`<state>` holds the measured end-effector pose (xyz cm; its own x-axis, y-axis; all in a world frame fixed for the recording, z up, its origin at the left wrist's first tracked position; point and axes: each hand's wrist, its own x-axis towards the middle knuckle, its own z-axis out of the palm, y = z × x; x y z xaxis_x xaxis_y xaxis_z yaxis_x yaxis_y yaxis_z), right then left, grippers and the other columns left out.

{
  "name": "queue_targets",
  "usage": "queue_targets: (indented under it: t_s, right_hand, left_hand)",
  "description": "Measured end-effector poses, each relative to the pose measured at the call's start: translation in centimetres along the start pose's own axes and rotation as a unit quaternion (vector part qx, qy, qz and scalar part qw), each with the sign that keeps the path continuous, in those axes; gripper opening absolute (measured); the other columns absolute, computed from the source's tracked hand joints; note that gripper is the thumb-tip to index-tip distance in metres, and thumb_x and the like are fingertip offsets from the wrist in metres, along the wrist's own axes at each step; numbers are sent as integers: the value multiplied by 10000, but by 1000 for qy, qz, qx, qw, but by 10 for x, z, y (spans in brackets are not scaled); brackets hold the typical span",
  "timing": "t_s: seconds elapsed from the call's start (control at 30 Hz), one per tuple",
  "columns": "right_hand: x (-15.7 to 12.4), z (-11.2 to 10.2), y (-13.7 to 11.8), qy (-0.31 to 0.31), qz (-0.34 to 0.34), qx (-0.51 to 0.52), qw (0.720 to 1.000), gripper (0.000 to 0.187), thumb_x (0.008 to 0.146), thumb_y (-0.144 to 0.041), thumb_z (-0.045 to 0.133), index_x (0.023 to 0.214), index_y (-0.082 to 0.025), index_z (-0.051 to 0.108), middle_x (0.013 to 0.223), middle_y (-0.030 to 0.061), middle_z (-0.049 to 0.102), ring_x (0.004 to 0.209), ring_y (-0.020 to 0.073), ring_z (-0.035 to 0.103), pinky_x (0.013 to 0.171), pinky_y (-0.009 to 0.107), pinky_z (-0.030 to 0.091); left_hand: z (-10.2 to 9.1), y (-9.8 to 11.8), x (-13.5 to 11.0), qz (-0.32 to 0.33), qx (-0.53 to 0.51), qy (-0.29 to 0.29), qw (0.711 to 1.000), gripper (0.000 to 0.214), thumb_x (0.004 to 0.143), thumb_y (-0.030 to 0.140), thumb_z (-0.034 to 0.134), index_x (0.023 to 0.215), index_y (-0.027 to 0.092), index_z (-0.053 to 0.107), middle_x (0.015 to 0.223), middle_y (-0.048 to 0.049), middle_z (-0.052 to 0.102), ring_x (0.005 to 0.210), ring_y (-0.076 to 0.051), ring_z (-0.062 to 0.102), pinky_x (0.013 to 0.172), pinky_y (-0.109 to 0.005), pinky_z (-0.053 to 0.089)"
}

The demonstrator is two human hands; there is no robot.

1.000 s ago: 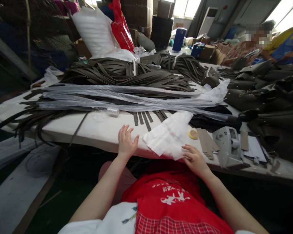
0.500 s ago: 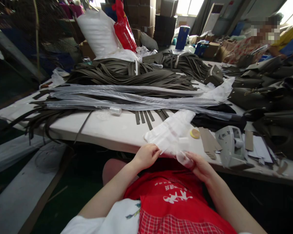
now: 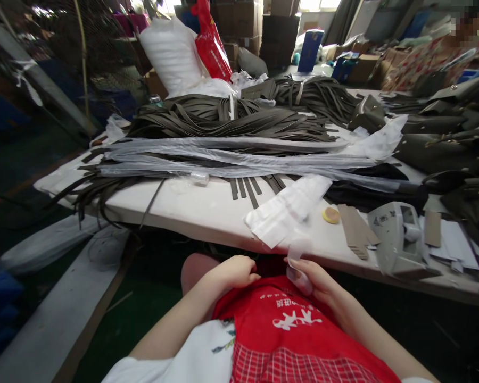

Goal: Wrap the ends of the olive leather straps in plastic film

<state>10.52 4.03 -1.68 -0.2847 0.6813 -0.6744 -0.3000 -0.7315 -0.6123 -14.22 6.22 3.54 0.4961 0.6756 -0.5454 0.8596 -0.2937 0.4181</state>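
My right hand is below the table edge, over my red apron, with its fingers closed on a small clear plastic piece that sticks up toward the table. My left hand is curled shut beside it, just under the table edge; I cannot see anything in it. A crumpled pile of white plastic bags lies on the white table right above both hands.
Heaps of dark olive straps and long clear plastic sleeves cover the table's middle. A tape roll, cardboard strips and a grey dispenser lie at right. Dark bags pile far right. Another person works at the back right.
Both hands left the tabletop and drew back to my lap. My right hand pulled a clear plastic piece off the white pile; my left hand curled shut.
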Motion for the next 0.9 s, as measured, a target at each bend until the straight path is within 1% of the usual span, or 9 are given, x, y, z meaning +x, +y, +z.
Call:
queue_targets:
  t_s: [0.13, 0.23, 0.33, 0.43, 0.5, 0.57, 0.67, 0.77, 0.9]
  right_hand:
    - [-24, 4, -8, -123, -16, -48, 991, 332, 751, -428, 790, 879, -137, 695, 407, -80, 429, 353, 54, 344, 373, 196, 253]
    - [-34, 11, -12, -166, -66, -116, 977, 345, 775, -460, 764, 824, -126, 697, 399, -66, 459, 360, 53, 369, 403, 197, 272]
    - [-32, 23, -15, -179, -97, -166, 965, 401, 741, -507, 774, 832, -121, 716, 622, 22, 652, 538, 107, 550, 551, 235, 422]
    - [-29, 35, -20, -207, -135, -216, 944, 408, 751, -525, 750, 867, -134, 738, 814, 67, 701, 756, 187, 629, 748, 328, 493]
    - [-28, 39, -24, -227, -198, -269, 915, 358, 756, -500, 746, 843, -152, 753, 914, 85, 700, 893, 223, 632, 864, 367, 480]
    - [-25, 38, -25, -242, -242, -314, 885, 307, 755, -465, 748, 831, -167, 758, 988, 90, 695, 963, 230, 620, 918, 362, 459]
    - [-14, 26, -19, -191, -197, -365, 890, 303, 787, -456, 703, 759, -154, 714, 780, 56, 684, 736, 176, 605, 719, 300, 474]
    - [4, 4, -8, -89, -146, -398, 901, 336, 793, -464, 679, 679, -148, 656, 595, 13, 612, 560, 131, 508, 555, 262, 388]
    - [15, -18, -1, -58, -153, -396, 904, 325, 779, -454, 703, 662, -154, 666, 611, 26, 644, 565, 142, 522, 554, 265, 385]
  left_hand:
    - [-2, 7, -4, 31, -128, 38, 991, 458, 924, 498, 458, 898, 146, 750, 946, -136, 747, 826, -255, 673, 757, -333, 482]
    - [-4, 24, -1, 134, -343, 72, 927, 666, 957, 625, 275, 963, 140, 731, 1004, -106, 737, 911, -218, 660, 838, -300, 484]
    - [-6, 43, 7, 149, -460, 84, 871, 646, 856, 711, 456, 916, 119, 707, 813, -81, 717, 739, -193, 651, 699, -276, 495]
    - [-10, 55, 13, 100, -492, 174, 847, 494, 751, 619, 678, 758, 125, 675, 644, -23, 639, 578, -130, 573, 548, -220, 425]
    - [-17, 56, 15, 75, -538, 229, 808, 454, 748, 582, 693, 719, 131, 649, 634, -15, 633, 561, -112, 563, 520, -202, 411]
    - [-25, 52, 14, 56, -605, 229, 761, 453, 761, 590, 669, 781, 139, 637, 673, -21, 667, 509, -106, 569, 468, -197, 408]
    - [-38, 39, 7, 39, -658, 217, 720, 459, 753, 595, 676, 844, 150, 604, 705, -27, 699, 374, -75, 501, 356, -183, 341]
    - [-50, 22, -7, 21, -672, 185, 717, 455, 709, 547, 752, 849, 145, 591, 612, -9, 672, 323, -43, 420, 318, -159, 250]
    - [-62, 6, -27, 24, -676, 130, 725, 515, 641, 493, 831, 941, 125, 630, 585, 5, 651, 336, -26, 406, 335, -150, 227]
